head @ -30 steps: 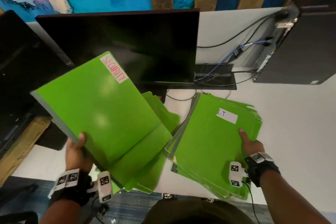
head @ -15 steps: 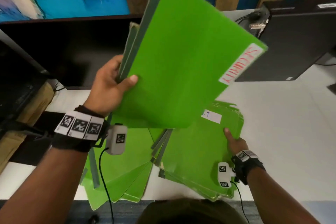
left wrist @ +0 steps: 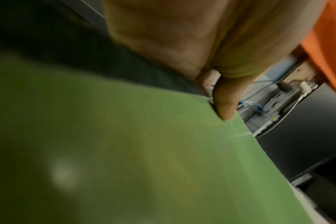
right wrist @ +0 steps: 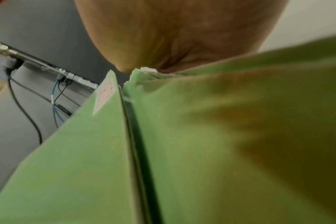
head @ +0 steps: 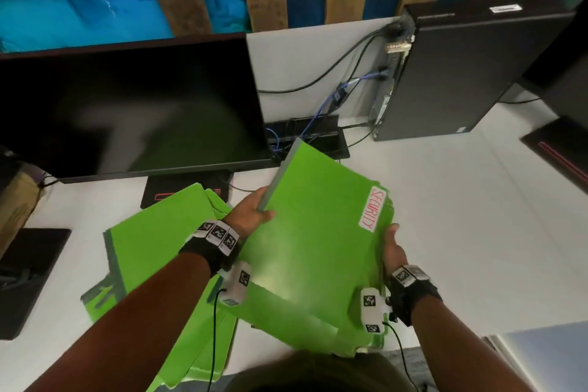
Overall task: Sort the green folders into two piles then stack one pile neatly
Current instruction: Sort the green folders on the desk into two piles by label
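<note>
My left hand [head: 251, 210] grips the left edge of a green folder [head: 311, 232] labelled SECURITY [head: 370, 212] and holds it tilted just above the right pile of green folders [head: 350, 340]. The left wrist view shows that folder [left wrist: 144, 151] with my thumb [left wrist: 224, 103] pressed on its top face. My right hand [head: 393, 248] holds the right pile's right edge, thumb on top and fingers hidden below. From the right wrist, the SECURITY folder [right wrist: 77, 151] sits over the pile [right wrist: 201, 136]. A loose left pile [head: 159, 248] lies fanned on the white desk [head: 477, 232].
A dark monitor [head: 127, 105] stands behind the piles, its base [head: 187, 191] touching the left pile's far edge. A black computer tower [head: 461, 73] with cables [head: 334, 99] stands at the back right. A black pad [head: 28, 264] lies far left.
My left hand has swung the SECURITY folder from high in front of the monitor down and right onto the right pile. My right hand has stayed at the pile's right edge.
</note>
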Demonstrator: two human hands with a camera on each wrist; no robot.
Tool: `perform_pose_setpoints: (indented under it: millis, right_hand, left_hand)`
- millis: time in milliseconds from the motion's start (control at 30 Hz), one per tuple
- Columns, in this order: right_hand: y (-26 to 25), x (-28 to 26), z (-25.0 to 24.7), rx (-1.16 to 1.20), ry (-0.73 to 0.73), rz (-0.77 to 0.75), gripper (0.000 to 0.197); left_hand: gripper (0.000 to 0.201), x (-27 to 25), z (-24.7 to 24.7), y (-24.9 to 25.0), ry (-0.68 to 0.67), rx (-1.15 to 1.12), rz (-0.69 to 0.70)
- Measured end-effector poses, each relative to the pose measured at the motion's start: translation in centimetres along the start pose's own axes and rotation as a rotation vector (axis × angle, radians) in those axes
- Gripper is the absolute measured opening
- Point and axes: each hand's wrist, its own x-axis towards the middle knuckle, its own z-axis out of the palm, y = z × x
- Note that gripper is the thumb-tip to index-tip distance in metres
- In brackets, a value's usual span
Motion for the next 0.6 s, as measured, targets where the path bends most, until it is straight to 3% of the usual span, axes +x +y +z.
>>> perform_pose_setpoints:
  millis: [100, 233, 300, 433, 600]
  right_hand:
    - [0.2, 0.0, 0.4, -0.015, -0.031, -0.047, 0.084]
    - [0.3, 0.2, 0.7, -0.014, -0.027, -0.061, 0.069]
    - [0.1, 0.4, 0.6, 0.010, -0.045, -0.041, 0.064]
    - [0.0, 0.5, 0.3, 0.039, -0.059, -0.020, 0.055]
    - [0.4, 0.7, 1.0, -0.095, -0.009, -0.069, 0.079]
  left_hand:
    - [0.073, -0.3, -0.2, -1.3, 0.059, 0.018, -0.072]
    - [0.041, -0.9, 0.3, -3.7, 0.173, 0.228, -0.225]
    - [0.043, -1.7, 0.8, -4.6, 0.205, 0.218, -0.297]
    - [0.059, -2.7, 2.1, -6.3, 0.151, 0.244, -0.243]
    - [0.069, -3.0, 4.0, -6.2, 0.126, 0.126, -0.158]
